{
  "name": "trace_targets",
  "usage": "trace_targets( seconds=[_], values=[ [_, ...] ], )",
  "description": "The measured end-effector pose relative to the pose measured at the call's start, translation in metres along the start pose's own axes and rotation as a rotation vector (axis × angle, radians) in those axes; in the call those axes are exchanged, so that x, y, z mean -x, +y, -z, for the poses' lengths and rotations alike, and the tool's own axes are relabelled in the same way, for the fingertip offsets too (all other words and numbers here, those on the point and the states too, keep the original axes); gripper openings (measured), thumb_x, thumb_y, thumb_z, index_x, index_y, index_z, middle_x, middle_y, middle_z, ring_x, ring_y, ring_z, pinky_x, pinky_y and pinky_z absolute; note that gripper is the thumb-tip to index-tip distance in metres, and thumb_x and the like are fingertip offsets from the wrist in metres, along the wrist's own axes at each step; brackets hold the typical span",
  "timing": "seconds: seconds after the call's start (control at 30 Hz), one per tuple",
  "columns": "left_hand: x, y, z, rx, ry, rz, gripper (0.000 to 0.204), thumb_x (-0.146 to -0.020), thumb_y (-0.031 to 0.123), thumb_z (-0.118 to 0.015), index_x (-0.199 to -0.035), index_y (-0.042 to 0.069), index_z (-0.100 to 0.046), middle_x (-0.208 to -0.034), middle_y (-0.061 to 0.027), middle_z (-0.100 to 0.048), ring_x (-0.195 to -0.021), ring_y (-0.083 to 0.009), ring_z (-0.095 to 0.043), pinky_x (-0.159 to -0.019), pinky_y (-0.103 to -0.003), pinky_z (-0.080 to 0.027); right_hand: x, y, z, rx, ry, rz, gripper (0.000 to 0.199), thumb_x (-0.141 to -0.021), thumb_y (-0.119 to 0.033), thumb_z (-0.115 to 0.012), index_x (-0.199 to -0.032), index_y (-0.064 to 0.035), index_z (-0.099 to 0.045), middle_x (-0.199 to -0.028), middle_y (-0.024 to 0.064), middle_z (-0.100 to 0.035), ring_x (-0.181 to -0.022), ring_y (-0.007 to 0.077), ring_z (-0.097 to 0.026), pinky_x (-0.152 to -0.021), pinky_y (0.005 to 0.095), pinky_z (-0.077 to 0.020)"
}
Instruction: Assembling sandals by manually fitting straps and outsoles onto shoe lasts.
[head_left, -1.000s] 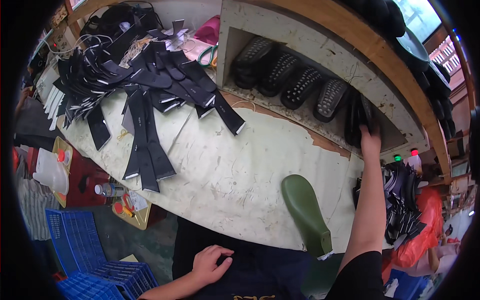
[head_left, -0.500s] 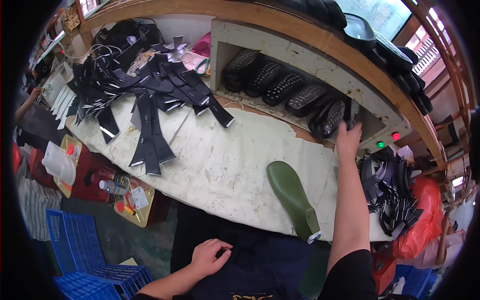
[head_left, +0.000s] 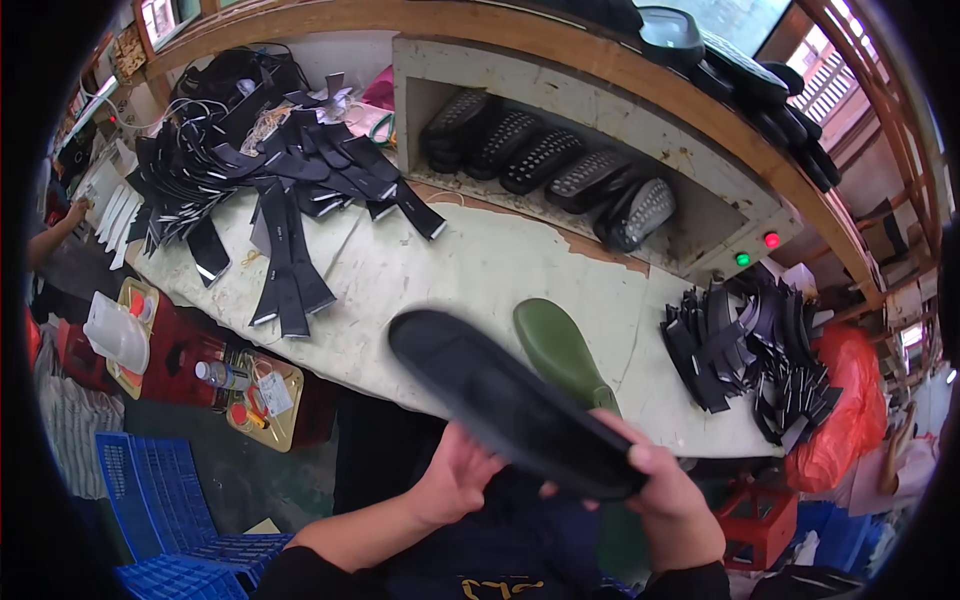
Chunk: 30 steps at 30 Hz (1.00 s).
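Observation:
My right hand (head_left: 668,500) grips a black shoe sole (head_left: 500,390) by its near right end, thumb on top. The sole has a raised rim and is tilted in the air above the table's front edge, its far end blurred. My left hand (head_left: 455,478) is at the sole's near edge, fingers loosely apart and their tips partly hidden by it; whether it bears any weight I cannot tell. Behind the sole, a green shoe last (head_left: 560,345) lies on the table, its heel end hidden by the sole and my right hand.
A white heating box (head_left: 690,165) holds several dotted black soles (head_left: 545,160), with red and green lights at its right. Piles of black strips (head_left: 290,165) lie left and more strips (head_left: 740,345) right on the pale table (head_left: 400,280). Blue crates (head_left: 150,500) stand lower left.
My right hand has come back from the heating box with a black sole, now above the table's front. My left hand has risen from my lap to the sole. The view has shifted slightly.

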<state>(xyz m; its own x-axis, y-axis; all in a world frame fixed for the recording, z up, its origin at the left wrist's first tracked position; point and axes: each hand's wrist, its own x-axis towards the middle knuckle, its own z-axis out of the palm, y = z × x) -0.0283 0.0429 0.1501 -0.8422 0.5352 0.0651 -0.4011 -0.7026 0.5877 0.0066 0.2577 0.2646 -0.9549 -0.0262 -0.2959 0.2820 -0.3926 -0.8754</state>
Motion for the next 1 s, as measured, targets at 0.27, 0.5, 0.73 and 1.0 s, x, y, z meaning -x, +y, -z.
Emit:
trace_targets(
  seconds=[0.27,0.5,0.73,1.0],
  values=[
    [-0.002,0.032,0.018,0.219,0.291,-0.169,0.074,-0.085,0.02,-0.06,-0.152,0.005,-0.033,-0.149,-0.0214,-0.045,-0.141,-0.0347,-0.043,-0.116,-0.053,-0.037,-0.165,-0.045,0.066,0.803,0.057,0.353,0.052,-0.102,-0.05,-0.046,-0.113,-0.0037,-0.066,-0.087,0.0064,-0.068,-0.063,0.0136,-0.056,-0.06,0.0294,-0.0466],
    [0.048,0.051,0.066,0.15,0.176,0.412,0.066,-0.081,0.019,-0.059,-0.141,-0.003,-0.044,-0.133,-0.0265,-0.058,-0.115,-0.0365,-0.064,-0.1,-0.048,-0.053,-0.271,-0.019,0.201,1.005,0.692,0.203,0.056,-0.101,-0.048,-0.047,-0.124,-0.0002,-0.065,-0.116,0.0177,-0.069,-0.102,0.0266,-0.065,-0.091,0.0371,-0.0496],
    [0.064,0.031,0.076,0.044,0.449,0.494,0.062,-0.079,0.009,-0.056,-0.139,-0.004,-0.046,-0.127,-0.0227,-0.062,-0.111,-0.0346,-0.066,-0.095,-0.046,-0.056,-0.067,-0.006,0.121,0.617,0.362,0.044,0.063,-0.09,-0.04,-0.07,-0.139,-0.0036,-0.055,-0.11,0.0096,-0.067,-0.096,0.018,-0.062,-0.08,0.0279,-0.0493],
    [0.06,-0.003,0.055,-0.246,0.409,0.454,0.047,-0.093,0.006,-0.053,-0.139,0.003,-0.043,-0.121,-0.0161,-0.063,-0.106,-0.0277,-0.067,-0.091,-0.042,-0.057,-0.029,0.072,0.047,1.261,0.69,0.078,0.073,-0.068,-0.026,-0.085,-0.131,0.0003,-0.06,-0.105,0.011,-0.071,-0.09,0.0231,-0.068,-0.083,0.0368,-0.0533]
  ],
)
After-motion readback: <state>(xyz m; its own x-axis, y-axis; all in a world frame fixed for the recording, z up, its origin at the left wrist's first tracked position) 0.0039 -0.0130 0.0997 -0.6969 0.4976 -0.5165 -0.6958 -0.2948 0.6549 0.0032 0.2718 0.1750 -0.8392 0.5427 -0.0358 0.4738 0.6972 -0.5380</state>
